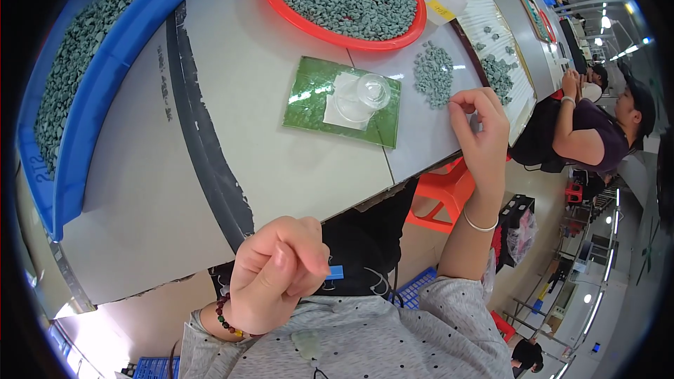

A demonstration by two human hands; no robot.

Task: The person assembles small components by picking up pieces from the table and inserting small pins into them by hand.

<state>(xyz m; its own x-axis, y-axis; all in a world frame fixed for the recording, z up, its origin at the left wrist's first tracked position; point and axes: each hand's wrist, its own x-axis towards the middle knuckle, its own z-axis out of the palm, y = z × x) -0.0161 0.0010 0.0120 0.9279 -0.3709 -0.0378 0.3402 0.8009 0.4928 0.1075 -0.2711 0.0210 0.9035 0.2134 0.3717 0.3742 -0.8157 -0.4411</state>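
Blue plastic shows first: a small flat blue piece (pixel 335 271) sticks out between the curled fingers of your left hand (pixel 277 274), whose grip is closed on it, low in the picture at about 6 o'clock, off the near edge of the pale grey worktop (pixel 281 154). A dark red bead bracelet (pixel 226 316) sits on that wrist.

Your right hand (pixel 484 133) is raised at about 3 o'clock over the worktop's right edge, a thin silver bangle (pixel 479 224) on the wrist. Its thumb and forefinger are pinched together at the tips, just beside a small loose heap of grey-green stone chips (pixel 433 74); whether a chip lies between them you cannot tell.

To the left of that heap, near the middle of the worktop, lies a green rectangular mat (pixel 309 102) with a white paper square (pixel 344 102) and a clear plastic cup (pixel 372 91) resting on it.

Farther off at 12 o'clock stands a round red plastic basin (pixel 281 7) full of the same chips, and at 10 o'clock a long blue plastic tray (pixel 105 84) also filled with them. At 2 o'clock a flat dark-framed board (pixel 491 35) carries more scattered chips. Beyond it, at the right, another person in a dark shirt (pixel 597 133) sits at the same worktop.
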